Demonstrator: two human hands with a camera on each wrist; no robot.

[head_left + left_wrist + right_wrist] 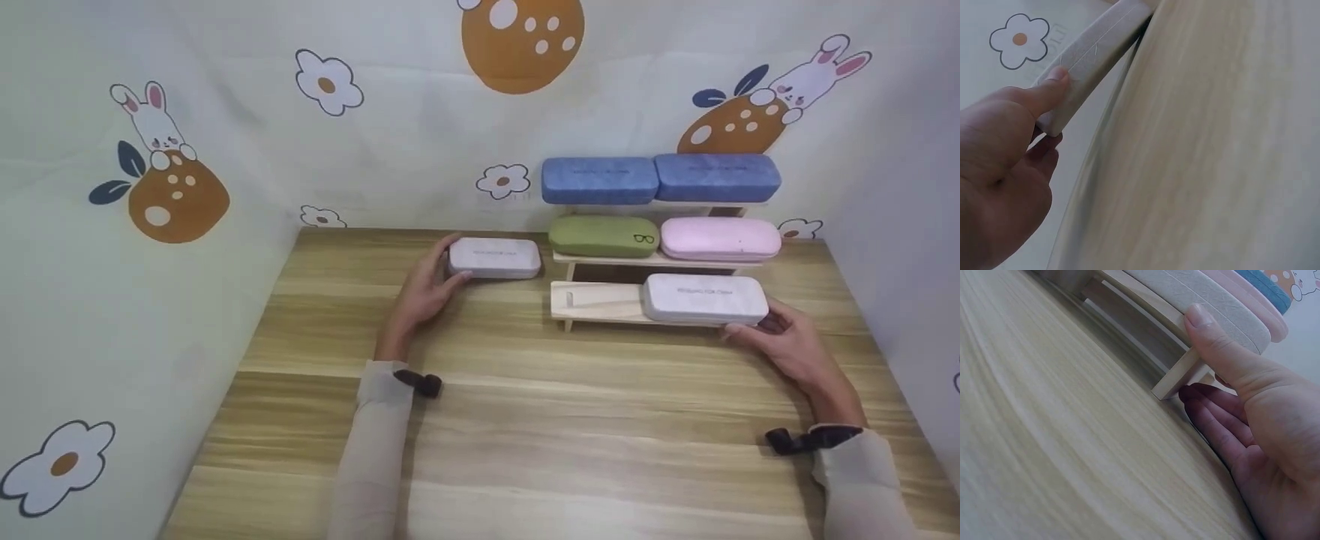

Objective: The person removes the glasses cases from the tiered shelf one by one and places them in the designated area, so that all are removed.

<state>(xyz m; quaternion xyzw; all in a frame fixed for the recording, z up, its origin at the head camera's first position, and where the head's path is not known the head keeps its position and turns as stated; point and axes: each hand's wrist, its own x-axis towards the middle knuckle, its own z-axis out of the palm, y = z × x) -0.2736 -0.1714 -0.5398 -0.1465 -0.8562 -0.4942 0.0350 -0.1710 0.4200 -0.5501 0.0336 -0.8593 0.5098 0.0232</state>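
My left hand [424, 296] grips the left end of a small white glasses case [495, 257], thumb in front and fingers behind. In the left wrist view, the thumb lies along the side of this case [1092, 56], close over the wooden table. At the right end of a wooden tiered rack [600, 301], my right hand [802, 349] holds a larger white glasses case [705, 298] on the bottom tier. Its thumb [1204, 323] lies at the case's lower front edge in the right wrist view; the other fingers curl below, beside the rack's leg [1176, 374].
The middle tier carries a green glasses case [592, 235] and a pink one [720, 238]. Two blue cases, the left one [600, 182] and the right one [718, 180], sit end to end on top. A patterned cloth backdrop [412, 150] stands behind the wooden table [562, 420].
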